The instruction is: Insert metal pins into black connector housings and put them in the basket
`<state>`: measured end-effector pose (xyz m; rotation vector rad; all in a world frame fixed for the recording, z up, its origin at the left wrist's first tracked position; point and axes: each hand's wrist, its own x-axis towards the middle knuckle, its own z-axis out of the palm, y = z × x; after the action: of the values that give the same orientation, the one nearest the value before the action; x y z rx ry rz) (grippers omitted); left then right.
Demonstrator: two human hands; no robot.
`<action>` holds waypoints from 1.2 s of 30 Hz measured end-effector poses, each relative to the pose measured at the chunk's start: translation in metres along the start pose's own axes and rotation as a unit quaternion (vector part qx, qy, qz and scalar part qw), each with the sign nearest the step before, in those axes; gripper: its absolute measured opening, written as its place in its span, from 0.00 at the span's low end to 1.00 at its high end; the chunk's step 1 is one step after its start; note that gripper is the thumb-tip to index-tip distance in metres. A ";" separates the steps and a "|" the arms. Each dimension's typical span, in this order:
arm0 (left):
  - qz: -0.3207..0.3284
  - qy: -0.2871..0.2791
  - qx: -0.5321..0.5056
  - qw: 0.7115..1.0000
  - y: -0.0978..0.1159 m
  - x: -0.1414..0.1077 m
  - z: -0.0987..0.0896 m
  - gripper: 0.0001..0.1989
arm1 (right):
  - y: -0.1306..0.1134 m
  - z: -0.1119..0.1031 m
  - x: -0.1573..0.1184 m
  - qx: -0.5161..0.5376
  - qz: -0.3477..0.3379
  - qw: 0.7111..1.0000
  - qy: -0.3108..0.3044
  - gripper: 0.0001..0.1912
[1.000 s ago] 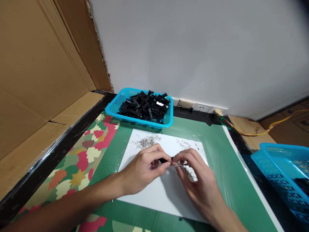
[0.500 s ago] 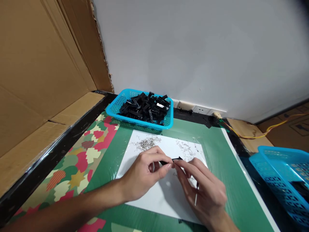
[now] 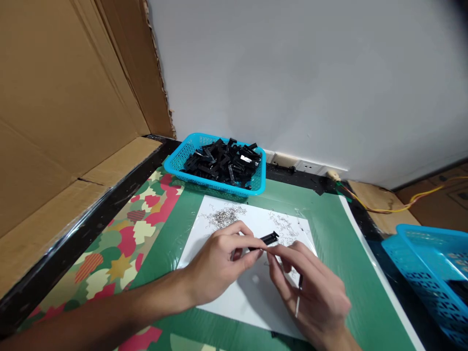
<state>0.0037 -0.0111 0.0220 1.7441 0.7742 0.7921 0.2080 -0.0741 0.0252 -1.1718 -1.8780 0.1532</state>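
My left hand (image 3: 228, 258) pinches a slim black plastic piece (image 3: 269, 238) between thumb and index finger. The piece's slotted far end sticks out beyond the fingertips, pointing up and right. My right hand (image 3: 310, 287) is closed, its thumb and index fingertips meeting those of my left hand; whatever is between these tips is too small to make out. Tucked in the right palm is a thin rod (image 3: 298, 300), black at one end and silvery at the other. Beneath both hands lies a white sheet (image 3: 234, 302) with a heap of tiny metal wire pieces (image 3: 224, 217) and a looser scatter (image 3: 283, 224).
A blue basket (image 3: 215, 187) full of black plastic pieces stands at the back by the wall. Another blue basket (image 3: 420, 273) is at the right edge. Cardboard (image 3: 69, 97) walls the left side. Wall sockets (image 3: 307, 166) and a yellow cable (image 3: 387, 209) run behind.
The black piece now shows more of its slotted end past my left fingertips. My right fingertips have shifted slightly right and down. The whole view has moved a little.
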 end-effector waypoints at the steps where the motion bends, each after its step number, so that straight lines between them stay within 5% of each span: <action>1: -0.002 0.013 0.012 1.000 0.000 0.000 0.000 0.11 | 0.000 -0.001 0.001 0.004 0.011 1.000 -0.003 0.16; 6: 0.018 0.060 0.084 0.994 -0.002 0.000 -0.005 0.12 | 0.001 -0.003 0.010 -0.006 0.066 0.997 -0.048 0.06; 15: 0.062 -0.014 0.188 0.980 0.006 -0.005 -0.003 0.09 | 0.002 0.003 0.012 0.024 0.084 0.995 -0.056 0.05; 25: 0.032 -0.020 0.147 0.988 0.007 -0.004 -0.002 0.06 | -0.002 0.005 0.012 0.035 0.041 0.997 -0.051 0.07; 36: 0.003 0.021 0.010 1.000 0.004 -0.002 -0.001 0.08 | 0.004 -0.003 0.009 0.030 -0.004 0.999 -0.032 0.24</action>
<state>0.0021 -0.0129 0.0258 1.7521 0.8079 0.8306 0.2110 -0.0655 0.0305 -1.1292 -1.9199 0.2437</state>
